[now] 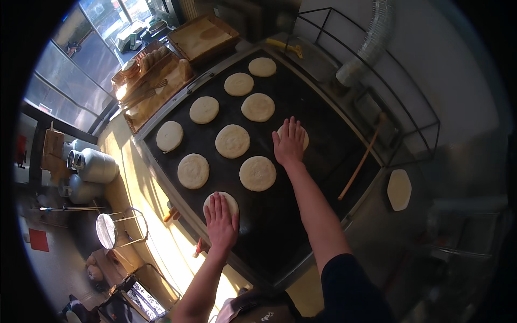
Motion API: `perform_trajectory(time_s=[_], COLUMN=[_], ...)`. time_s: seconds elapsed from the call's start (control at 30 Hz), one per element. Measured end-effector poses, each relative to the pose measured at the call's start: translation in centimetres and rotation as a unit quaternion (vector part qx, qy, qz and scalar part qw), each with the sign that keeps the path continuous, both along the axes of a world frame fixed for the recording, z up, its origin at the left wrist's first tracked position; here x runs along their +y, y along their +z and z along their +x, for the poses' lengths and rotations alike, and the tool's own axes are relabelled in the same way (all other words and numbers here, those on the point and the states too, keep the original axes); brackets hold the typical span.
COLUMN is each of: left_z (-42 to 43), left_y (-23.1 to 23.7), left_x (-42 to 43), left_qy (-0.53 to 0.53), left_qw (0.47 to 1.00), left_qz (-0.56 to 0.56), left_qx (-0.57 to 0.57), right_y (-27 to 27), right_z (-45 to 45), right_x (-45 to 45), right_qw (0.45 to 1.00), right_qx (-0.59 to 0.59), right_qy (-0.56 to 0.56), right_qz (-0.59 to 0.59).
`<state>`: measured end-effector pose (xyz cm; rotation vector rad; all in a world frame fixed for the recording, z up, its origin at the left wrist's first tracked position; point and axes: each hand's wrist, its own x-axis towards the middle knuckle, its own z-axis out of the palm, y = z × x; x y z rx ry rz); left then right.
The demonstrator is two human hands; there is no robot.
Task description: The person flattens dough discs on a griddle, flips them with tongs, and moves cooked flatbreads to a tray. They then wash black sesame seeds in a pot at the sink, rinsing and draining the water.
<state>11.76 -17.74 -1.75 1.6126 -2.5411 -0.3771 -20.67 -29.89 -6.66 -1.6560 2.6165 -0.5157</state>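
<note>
Several pale, flat dough rounds lie spaced apart on a large black griddle (319,173). My left hand (220,226) rests flat, palm down, on the dough round (231,202) nearest to me, fingers together and thumb a little apart. Farther up and to the right, my right hand (290,141) lies palm down with spread fingers on another dough round (305,137), covering most of it. Between the hands is an uncovered dough round (257,173); one more (193,171) sits beyond my left hand. Neither hand grips anything.
A long wooden stick (361,161) lies across the griddle's right side. Past the far left edge stand a tray with whisks and bread (169,87) and another tray (204,38). A black wire rack (387,80) borders the right. Gas cylinders (95,165) and a round stool (106,231) are at left.
</note>
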Motion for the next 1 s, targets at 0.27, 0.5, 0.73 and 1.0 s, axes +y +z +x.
perform_trajectory(time_s=[0.27,0.5,0.73,1.0], left_z=[-0.2,2.3,7.5,10.5], left_y=[-0.8,5.6,8.8,2.7], left_x=[0.1,3.4,18.8,34.0], left_qy=[0.0,-0.042,-0.164,-0.375], left_qw=[1.0,0.982,0.878,0.75], left_qz=[-0.011,-0.052,0.267,0.525], left_qx=[0.003,0.176,0.361,0.148], right_y=[5.0,10.6,12.3,13.8], right_z=[1.8,15.1,24.7,33.8], right_x=[4.0,29.0,59.8,81.2], right_qw=[0.999,0.98,0.939,0.816], right_qx=[0.026,-0.164,-0.271,-0.215], right_qy=[0.015,0.088,-0.202,-0.534], right_qz=[-0.041,-0.071,0.063,-0.054])
